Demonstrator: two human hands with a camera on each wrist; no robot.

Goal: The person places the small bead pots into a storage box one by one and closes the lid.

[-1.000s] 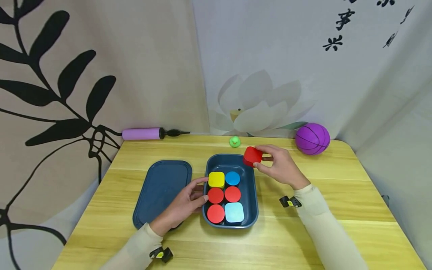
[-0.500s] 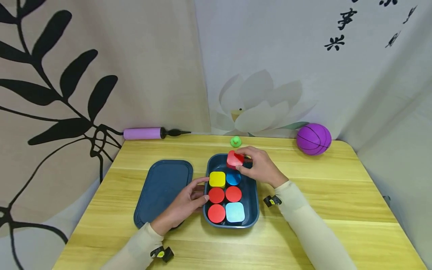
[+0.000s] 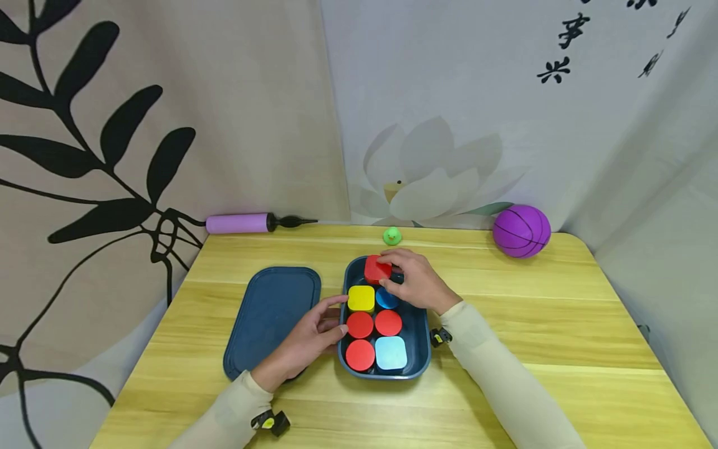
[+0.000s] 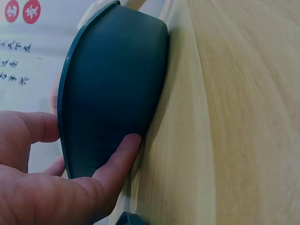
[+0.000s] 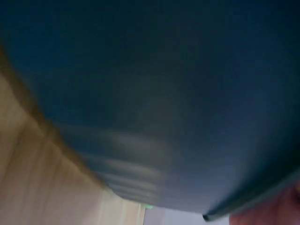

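My right hand (image 3: 414, 279) pinches a red rounded-square block (image 3: 377, 269) at the far left corner of the dark blue box (image 3: 417, 368). Whether the block touches the box floor, I cannot tell. Inside the box lie a yellow square block (image 3: 361, 299), a blue round block (image 3: 386, 298) partly under my right hand, several red round blocks (image 3: 360, 325) and a light blue square block (image 3: 391, 353). My left hand (image 3: 305, 340) touches the box's left side, its fingertips against the rim and outer wall (image 4: 112, 84). The right wrist view is mostly filled by the box's blurred wall (image 5: 154, 103).
A dark blue lid (image 3: 272, 318) lies left of the box, partly under my left hand. Along the table's back edge are a purple pump (image 3: 238, 223), a small green duck (image 3: 392, 236) and a purple ball (image 3: 521, 231). A curtain (image 3: 426, 93) hangs behind.
My right hand has moved left with the red block, from above the box's right rim to its far left corner. The left hand has stayed at the box's side.
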